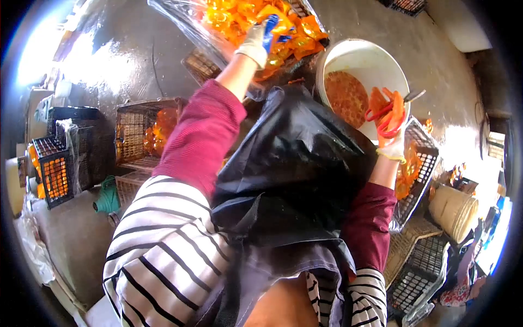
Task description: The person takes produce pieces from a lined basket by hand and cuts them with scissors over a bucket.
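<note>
My left hand (pixel 261 41), in a white and blue glove, is at a heap of glossy orange pieces (pixel 234 22) at the top; an orange piece (pixel 279 20) lies between its fingers. The heap rests in a crate lined with clear plastic. At right my right hand (pixel 388 117), in an orange and white glove, is closed round a red-handled tool (pixel 376 114); its metal tip (pixel 416 96) points right. This hand is over the near right rim of a white bucket (pixel 335 54), which holds a reddish-orange, foamy content (pixel 346 98).
A black crate (pixel 419 180) with orange pieces stands beside my right forearm. More crates (pixel 128 133) (pixel 54 171) are at left, near a green roll (pixel 107 196). At lower right are stacked crates (pixel 417 272) and a beige bucket (pixel 455 212). A black apron (pixel 294 174) covers my front.
</note>
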Action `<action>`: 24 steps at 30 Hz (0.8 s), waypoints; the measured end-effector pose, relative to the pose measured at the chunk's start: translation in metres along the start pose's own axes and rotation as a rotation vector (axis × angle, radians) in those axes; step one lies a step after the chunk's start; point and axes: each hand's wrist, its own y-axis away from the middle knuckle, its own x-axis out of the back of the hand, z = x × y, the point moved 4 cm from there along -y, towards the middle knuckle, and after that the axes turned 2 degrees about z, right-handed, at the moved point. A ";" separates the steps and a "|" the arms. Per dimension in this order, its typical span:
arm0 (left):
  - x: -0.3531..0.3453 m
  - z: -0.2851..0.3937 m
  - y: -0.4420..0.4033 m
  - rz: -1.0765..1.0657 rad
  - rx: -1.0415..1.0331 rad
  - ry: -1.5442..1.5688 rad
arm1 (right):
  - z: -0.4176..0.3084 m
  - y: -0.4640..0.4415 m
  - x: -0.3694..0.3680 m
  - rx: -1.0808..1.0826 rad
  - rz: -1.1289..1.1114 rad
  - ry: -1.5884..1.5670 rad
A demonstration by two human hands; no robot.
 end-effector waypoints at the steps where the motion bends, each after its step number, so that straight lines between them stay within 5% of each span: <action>1: -0.016 0.015 0.011 -0.023 -0.082 -0.098 | 0.001 0.005 -0.004 0.032 -0.065 0.149; 3: -0.060 0.041 0.032 -0.120 -0.286 -0.263 | 0.004 0.013 -0.012 0.125 -0.184 0.442; 6: -0.133 0.025 0.041 -0.412 -0.406 -0.159 | 0.028 0.017 -0.024 -0.125 -0.069 0.071; 9: -0.185 0.009 0.066 -0.481 0.275 0.609 | 0.040 0.003 -0.013 0.101 -0.246 0.431; 11: -0.199 0.017 0.097 -0.518 0.284 0.785 | 0.044 0.003 -0.012 0.126 -0.247 0.545; 16: -0.208 0.010 0.096 -0.661 0.077 0.418 | 0.038 -0.003 -0.018 0.282 -0.182 0.843; 19: -0.211 0.001 0.091 -0.698 0.126 0.486 | 0.028 0.019 -0.033 -0.093 -0.120 0.400; 22: -0.210 -0.003 0.095 -0.640 0.314 0.649 | 0.028 0.019 -0.034 -0.131 -0.072 0.474; 24: -0.204 -0.002 0.094 -0.654 0.219 0.485 | 0.023 0.022 -0.038 -0.156 -0.024 0.532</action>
